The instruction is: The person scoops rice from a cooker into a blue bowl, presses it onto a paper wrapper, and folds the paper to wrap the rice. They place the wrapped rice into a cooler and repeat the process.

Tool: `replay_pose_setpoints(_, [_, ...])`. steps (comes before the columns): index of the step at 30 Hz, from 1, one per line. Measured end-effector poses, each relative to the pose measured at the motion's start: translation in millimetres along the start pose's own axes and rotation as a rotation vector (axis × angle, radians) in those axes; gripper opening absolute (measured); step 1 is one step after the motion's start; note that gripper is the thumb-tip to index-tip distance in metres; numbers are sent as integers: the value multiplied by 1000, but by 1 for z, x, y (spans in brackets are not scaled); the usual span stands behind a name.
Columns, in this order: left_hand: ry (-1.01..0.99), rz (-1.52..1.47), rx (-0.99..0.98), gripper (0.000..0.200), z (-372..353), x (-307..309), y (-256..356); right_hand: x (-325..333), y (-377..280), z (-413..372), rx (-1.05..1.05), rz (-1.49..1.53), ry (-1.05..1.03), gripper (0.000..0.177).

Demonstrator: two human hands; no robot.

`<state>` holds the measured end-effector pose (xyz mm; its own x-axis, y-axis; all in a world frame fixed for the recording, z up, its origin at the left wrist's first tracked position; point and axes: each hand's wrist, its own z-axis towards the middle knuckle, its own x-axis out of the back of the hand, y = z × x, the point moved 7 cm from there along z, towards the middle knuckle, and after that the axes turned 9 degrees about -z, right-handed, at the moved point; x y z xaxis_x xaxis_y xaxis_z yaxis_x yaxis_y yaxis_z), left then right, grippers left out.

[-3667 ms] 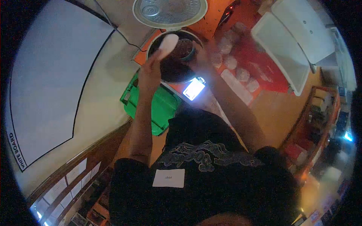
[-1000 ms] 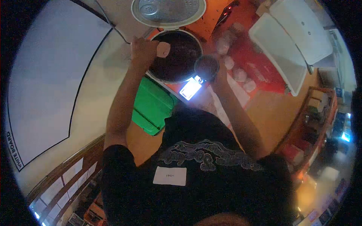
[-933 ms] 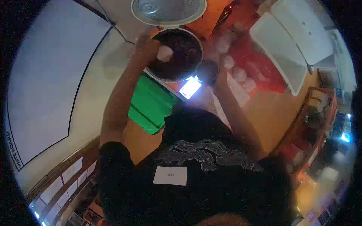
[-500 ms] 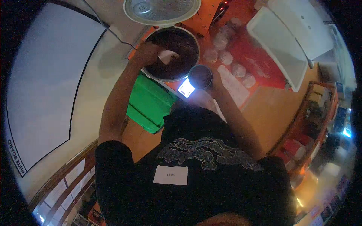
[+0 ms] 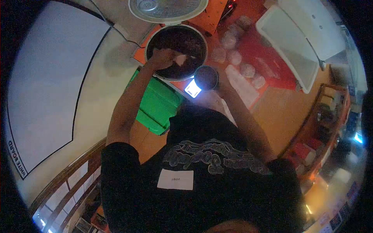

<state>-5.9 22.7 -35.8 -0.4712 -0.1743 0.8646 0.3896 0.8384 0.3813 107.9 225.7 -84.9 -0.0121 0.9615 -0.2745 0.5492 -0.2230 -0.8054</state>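
A rice cooker (image 5: pixel 146 52) with dark contents stands in front of me, its lid (image 5: pixel 171 16) tipped back. My left hand (image 5: pixel 161 58) is inside the pot, closed on a pale scoop (image 5: pixel 179 59) that is low against the contents. The scoop's full shape does not show in the dim light. My right hand (image 5: pixel 222 84) is wrapped round a round cup (image 5: pixel 206 77) with a dark inside, held at the cooker's front right edge. Beside the cup glows the cooker's lit panel (image 5: pixel 193 89).
Several clear round cups (image 5: pixel 234 57) and a long white piece (image 5: pixel 241 84) lie on the red table (image 5: pixel 274 72). A white tub (image 5: pixel 283 50) stands at the right. Below the cooker is a green bin (image 5: pixel 157 106); a whiteboard (image 5: pixel 50 77) hangs at the left.
My left hand has moved right and slightly down in the pot with the scoop. My right hand and the cup stay almost where they were. The view has shifted slightly.
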Motion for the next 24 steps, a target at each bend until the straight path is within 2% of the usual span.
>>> replay_pose_setpoints(4, [-8,-108,-12,34,0,-6,-5,3,11,4,-3,9,-21,30])
replay_pose_setpoints(6, [-47,-141,38,35,-3,-6,-6,-5,12,6,-54,224,-86,34])
replay_pose_setpoints(10, [41,-16,-25,34,2,-12,-23,-2,-12,-11,-14,266,-21,30])
replay_pose_setpoints(12, [52,-201,-47,33,3,-8,-29,-7,-25,-15,172,4,-107,31])
replay_pose_setpoints(13, [49,-199,-48,33,1,-3,-25,-8,-23,-14,171,7,-106,31])
replay_pose_setpoints(16, [-5,-88,17,33,-2,6,-27,-5,-19,-10,77,142,-77,33])
replay_pose_setpoints(18, [120,-246,-89,34,-5,17,-37,-2,-23,-14,51,107,-37,39])
replay_pose_setpoints(19, [121,-245,-94,34,-7,22,-42,-4,-29,-15,55,107,-34,39])
replay_pose_setpoints(21, [152,-325,-70,35,-14,37,-48,0,-35,-18,44,172,144,46])
replay_pose_setpoints(22, [151,-325,-72,35,-21,49,-45,-1,-34,-12,45,172,146,46])
replay_pose_setpoints(24, [160,-505,-73,36,-34,70,-39,-8,-63,-1,440,-245,142,42])
